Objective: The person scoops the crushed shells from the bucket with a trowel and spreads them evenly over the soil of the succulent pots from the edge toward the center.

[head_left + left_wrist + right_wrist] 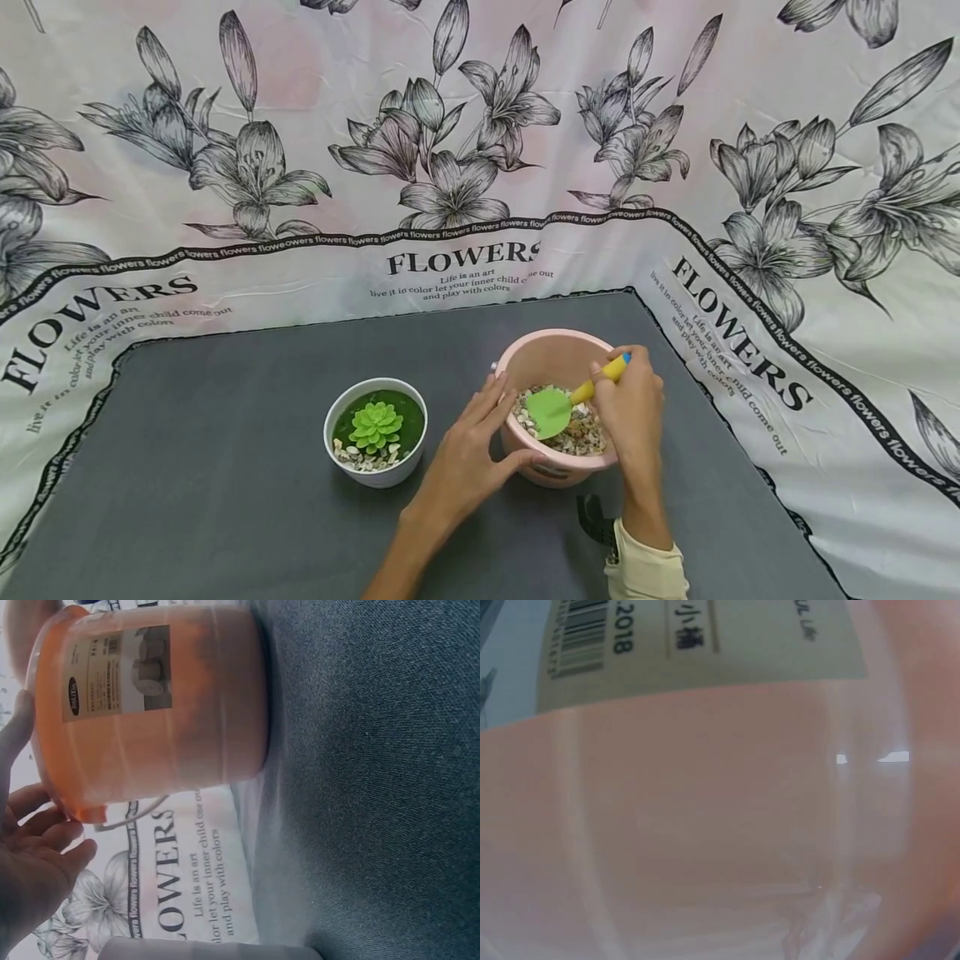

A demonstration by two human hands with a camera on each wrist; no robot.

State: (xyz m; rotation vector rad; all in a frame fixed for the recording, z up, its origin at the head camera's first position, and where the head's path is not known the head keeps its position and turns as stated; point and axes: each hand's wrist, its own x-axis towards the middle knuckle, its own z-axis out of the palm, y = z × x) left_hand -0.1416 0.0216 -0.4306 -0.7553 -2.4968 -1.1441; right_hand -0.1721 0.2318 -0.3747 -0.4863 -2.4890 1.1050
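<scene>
1. Pink bucket (pixel 557 357) stands upright on the grey-covered bench (pixel 225 442), toward the far right corner and nearer the right edge than the left. A printed label (pixel 116 673) is stuck to its outer wall.
2. Inside, mixed pale and brownish gravel (pixel 581 435) covers the bottom, leaving much of the far inner wall bare above it; its depth cannot be told.
3. The left hand (pixel 463 454) touches the bucket's rim and upper wall, its fingers spread wide along the side facing the bench's left edge and its thumb at the near side. This probably keeps the bucket from sliding or tipping.
4. The right hand (pixel 630 408) grips the yellow handle of a toy shovel (pixel 551 412), fingers closed around it near the blue end. The slanting hold likely lets the green blade reach the gravel past the rim; whether the blade bears any gravel is unclear.
5. A white pot (pixel 377 478) stands upright on the bench, apart from the bucket on the side toward the left edge, probably out of the shovel's way.
6. The pot holds a green succulent (pixel 377 427) set on a dark green surface, with pale pebbles (pixel 366 457) gathered along the side facing the near edge.
</scene>
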